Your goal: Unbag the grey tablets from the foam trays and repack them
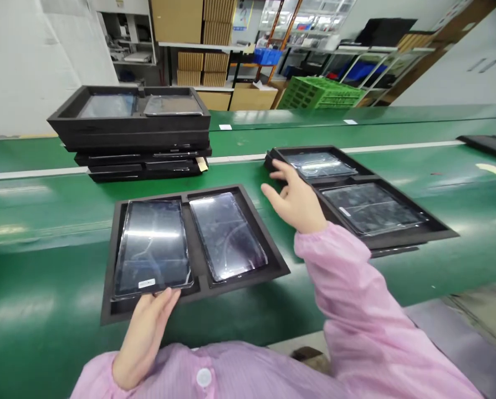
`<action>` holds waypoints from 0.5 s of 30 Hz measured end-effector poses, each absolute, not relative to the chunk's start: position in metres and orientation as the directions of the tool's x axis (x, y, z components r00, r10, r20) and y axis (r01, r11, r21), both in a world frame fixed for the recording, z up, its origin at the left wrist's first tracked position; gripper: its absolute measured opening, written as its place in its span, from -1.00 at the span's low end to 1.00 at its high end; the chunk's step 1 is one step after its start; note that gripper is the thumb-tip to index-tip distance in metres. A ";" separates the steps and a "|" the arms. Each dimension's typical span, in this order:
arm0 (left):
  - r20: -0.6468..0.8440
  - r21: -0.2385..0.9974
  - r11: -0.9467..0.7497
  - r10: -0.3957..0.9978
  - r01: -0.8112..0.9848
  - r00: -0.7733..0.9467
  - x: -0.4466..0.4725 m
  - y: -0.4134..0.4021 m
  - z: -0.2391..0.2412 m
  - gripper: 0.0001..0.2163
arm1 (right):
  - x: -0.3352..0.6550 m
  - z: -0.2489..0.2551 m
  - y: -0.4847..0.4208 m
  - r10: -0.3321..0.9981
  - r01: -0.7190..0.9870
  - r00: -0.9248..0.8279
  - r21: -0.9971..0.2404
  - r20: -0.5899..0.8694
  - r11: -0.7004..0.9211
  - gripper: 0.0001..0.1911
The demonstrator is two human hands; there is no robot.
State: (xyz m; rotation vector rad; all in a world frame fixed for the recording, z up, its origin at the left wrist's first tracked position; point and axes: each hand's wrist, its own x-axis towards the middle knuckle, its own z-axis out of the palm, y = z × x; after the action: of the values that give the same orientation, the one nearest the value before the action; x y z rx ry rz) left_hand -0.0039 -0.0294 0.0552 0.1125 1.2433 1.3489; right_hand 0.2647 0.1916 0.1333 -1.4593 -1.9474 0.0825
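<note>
A black foam tray point(202, 271) lies in front of me with two dark, film-wrapped tablets, a left one point(154, 244) with a small white label and a right one point(229, 235). My left hand point(148, 330) grips the tray's front edge, fingertips at the bottom of the left tablet; its thumb is hidden. Over the left edge of a second foam tray point(414, 238), my right hand point(295, 199) is open, fingers apart and holding nothing. That tray carries two more wrapped tablets, a far one point(320, 164) and a near one point(372, 208).
Stacked foam trays point(131, 133) with tablets stand at the back left of the green work surface point(35, 277). Another dark tray point(486, 147) sits at the far right. Behind are green crates point(322, 93), a blue bin point(267, 56) and shelved cardboard boxes point(177, 22).
</note>
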 end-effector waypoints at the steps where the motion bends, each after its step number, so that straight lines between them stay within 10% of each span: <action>1: -0.624 0.641 0.437 0.775 -0.630 -0.097 -0.012 -0.034 0.061 -0.71 | 0.272 0.119 0.182 0.914 0.853 -0.100 -0.440 0.393 0.282 -0.40; 4: -0.680 0.655 0.717 0.697 -0.241 0.225 -0.052 -0.053 0.070 -0.45 | 0.284 0.079 0.161 0.999 0.913 -0.033 -0.406 0.022 0.039 -0.47; 7: -0.562 0.761 0.595 0.804 0.258 -0.194 -0.094 -0.065 0.061 -0.36 | 0.285 0.051 0.151 0.967 0.907 -0.032 -0.414 -0.251 -0.077 -0.54; 12: -0.013 0.506 0.469 0.843 0.724 -0.537 -0.115 -0.047 0.037 -0.19 | 0.279 0.043 0.149 0.970 0.879 0.007 -0.460 -0.244 -0.122 -0.67; 15: -0.024 0.358 0.456 0.877 0.815 -0.480 -0.116 -0.031 0.032 -0.34 | 0.282 0.066 0.139 0.983 0.870 0.005 -0.483 -0.184 -0.095 -0.72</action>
State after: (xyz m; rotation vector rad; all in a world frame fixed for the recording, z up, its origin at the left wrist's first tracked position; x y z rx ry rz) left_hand -0.1156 -0.0307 0.0322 1.4738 2.4987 0.4443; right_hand 0.2820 0.1395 0.0662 -2.0478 -1.9397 0.7075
